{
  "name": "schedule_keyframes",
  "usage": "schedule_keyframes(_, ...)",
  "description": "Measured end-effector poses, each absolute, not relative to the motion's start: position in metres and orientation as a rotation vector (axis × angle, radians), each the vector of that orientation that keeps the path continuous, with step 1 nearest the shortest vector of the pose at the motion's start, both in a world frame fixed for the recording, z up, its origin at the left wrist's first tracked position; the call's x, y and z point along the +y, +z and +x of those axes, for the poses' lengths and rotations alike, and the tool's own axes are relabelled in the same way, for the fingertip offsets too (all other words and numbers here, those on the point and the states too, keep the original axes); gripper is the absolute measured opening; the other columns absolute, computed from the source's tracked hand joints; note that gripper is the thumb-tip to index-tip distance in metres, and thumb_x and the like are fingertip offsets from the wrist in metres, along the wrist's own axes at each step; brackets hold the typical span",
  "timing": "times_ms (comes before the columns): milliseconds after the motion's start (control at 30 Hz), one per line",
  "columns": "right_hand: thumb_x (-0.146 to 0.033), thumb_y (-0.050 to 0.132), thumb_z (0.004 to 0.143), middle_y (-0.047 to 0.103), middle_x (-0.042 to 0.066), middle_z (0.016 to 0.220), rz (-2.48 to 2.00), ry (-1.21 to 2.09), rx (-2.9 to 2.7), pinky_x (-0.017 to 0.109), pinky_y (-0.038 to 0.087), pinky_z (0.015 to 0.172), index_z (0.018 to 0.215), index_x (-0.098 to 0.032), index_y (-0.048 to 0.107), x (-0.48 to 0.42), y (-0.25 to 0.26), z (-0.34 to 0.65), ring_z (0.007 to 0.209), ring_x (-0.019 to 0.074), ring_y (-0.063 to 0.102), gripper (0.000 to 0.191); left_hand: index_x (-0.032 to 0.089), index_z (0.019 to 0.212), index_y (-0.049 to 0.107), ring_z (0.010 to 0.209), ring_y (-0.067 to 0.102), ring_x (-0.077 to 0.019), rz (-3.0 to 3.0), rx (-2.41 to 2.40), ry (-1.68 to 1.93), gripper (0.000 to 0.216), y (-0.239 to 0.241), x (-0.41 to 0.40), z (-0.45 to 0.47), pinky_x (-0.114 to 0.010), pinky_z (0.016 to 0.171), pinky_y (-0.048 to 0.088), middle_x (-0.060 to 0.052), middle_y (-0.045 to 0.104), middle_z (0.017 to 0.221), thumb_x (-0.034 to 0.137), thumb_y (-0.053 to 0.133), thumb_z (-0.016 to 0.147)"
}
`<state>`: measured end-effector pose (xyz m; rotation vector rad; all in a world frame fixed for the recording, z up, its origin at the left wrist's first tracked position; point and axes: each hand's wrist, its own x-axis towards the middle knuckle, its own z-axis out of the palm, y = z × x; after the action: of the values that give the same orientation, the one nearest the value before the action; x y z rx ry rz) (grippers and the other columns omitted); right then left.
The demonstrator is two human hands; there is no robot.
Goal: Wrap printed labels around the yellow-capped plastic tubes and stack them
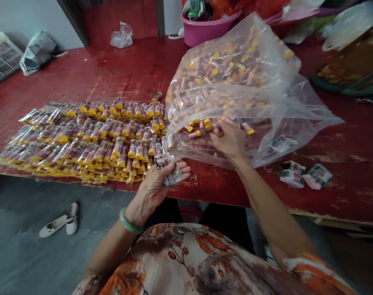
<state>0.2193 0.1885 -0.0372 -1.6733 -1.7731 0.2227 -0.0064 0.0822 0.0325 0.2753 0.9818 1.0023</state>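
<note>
My left hand [154,184] pinches printed packets [174,177] beside the stacked tubes [97,135]; my right hand [228,141], grip unclear, at the mouth of the bag [312,114], where snagging its slack edge could spill loose tubes [194,134] across the tabletop [217,192].

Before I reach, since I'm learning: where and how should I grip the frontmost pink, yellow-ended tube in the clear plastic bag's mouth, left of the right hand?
Probably pinch the pink tube across its slim middle, from the near side: it lies roughly left to right, yellow end rightward; the bag opens that way.
</note>
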Motion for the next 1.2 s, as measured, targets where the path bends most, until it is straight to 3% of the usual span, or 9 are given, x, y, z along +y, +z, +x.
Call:
schedule_keyframes(133, -0.028, 0.061, 0.075, 0.06, 0.0, 0.09, -1.209, 0.927, -1.307, 0.027, 0.045, 0.053, 0.085, -0.021, 0.051, 0.108, -0.015, 0.212, 0.054, 0.0099, 0.051, 0.015, 0.011, 0.088, 0.068, 0.066, 0.069, -0.0169, 0.317, 0.981, 1.053, 0.027, 0.011, 0.071, 0.008, -0.03, 0.067, 0.058, -0.006, 0.073, 0.079, 0.016, 0.081, 0.065)
schedule_keyframes(300, -0.027, 0.074, 0.067, 0.062, 0.0, 0.08, -1.359, 1.024, -1.187, 0.024, 0.047, 0.06, 0.086, -0.019, 0.059, 0.042, -0.003, 0.165, 0.068, 0.0125, 0.057, 0.026, 0.012, 0.079, 0.07, 0.06, 0.065, -0.0128, 0.332, 0.997, 1.076, 0.03, -0.002, 0.064, 0.024, -0.024, 0.062, 0.055, -0.002, 0.072, 0.073, 0.017, 0.087, 0.055)
schedule_keyframes(533, -0.024, 0.07, 0.065, 0.058, -0.003, 0.067, -1.361, 1.073, -1.075, 0.023, 0.044, 0.058, 0.074, -0.019, 0.057, 0.05, -0.006, 0.167, 0.06, 0.0106, 0.052, 0.016, 0.01, 0.084, 0.072, 0.064, 0.067, -0.0156, 0.355, 1.05, 0.941, 0.032, 0.001, 0.059, 0.026, -0.027, 0.062, 0.057, -0.006, 0.073, 0.078, 0.023, 0.086, 0.058)
schedule_keyframes(633, -0.029, 0.07, 0.071, 0.062, 0.0, 0.079, -1.356, 1.047, -1.219, 0.026, 0.048, 0.068, 0.089, -0.019, 0.06, 0.041, 0.0, 0.18, 0.071, 0.0136, 0.058, 0.023, 0.01, 0.086, 0.072, 0.063, 0.067, -0.0165, 0.367, 1.087, 0.945, 0.036, 0.003, 0.057, 0.026, -0.027, 0.056, 0.057, -0.006, 0.073, 0.08, 0.022, 0.087, 0.056)
schedule_keyframes(767, -0.029, 0.053, 0.09, 0.056, 0.005, 0.112, -1.325, 0.926, -1.54, 0.032, 0.046, 0.092, 0.121, -0.024, 0.058, 0.015, 0.005, 0.193, 0.106, 0.0186, 0.056, 0.032, 0.01, 0.087, 0.072, 0.062, 0.066, -0.0153, 0.309, 1.104, 0.993, 0.037, 0.003, 0.056, 0.025, -0.026, 0.054, 0.057, -0.006, 0.073, 0.081, 0.024, 0.087, 0.056)
schedule_keyframes(1033, -0.01, 0.053, 0.086, 0.055, 0.009, 0.107, -1.196, 0.433, -1.837, 0.038, 0.051, 0.082, 0.126, -0.024, 0.053, -0.015, -0.003, 0.187, 0.095, 0.0223, 0.057, 0.042, 0.011, 0.074, 0.068, 0.047, 0.058, -0.0094, 0.235, 1.034, 1.0, 0.03, 0.005, 0.053, 0.024, -0.022, 0.047, 0.053, 0.001, 0.065, 0.063, 0.026, 0.087, 0.057)
schedule_keyframes(1200, -0.006, 0.055, 0.083, 0.056, 0.01, 0.104, -1.172, 0.293, -1.877, 0.04, 0.05, 0.08, 0.124, -0.021, 0.052, -0.016, -0.003, 0.182, 0.092, 0.0229, 0.056, 0.044, 0.012, 0.081, 0.07, 0.05, 0.059, -0.0091, 0.224, 0.945, 0.971, 0.029, 0.001, 0.05, 0.024, -0.021, 0.051, 0.053, 0.0, 0.067, 0.067, 0.027, 0.085, 0.061)
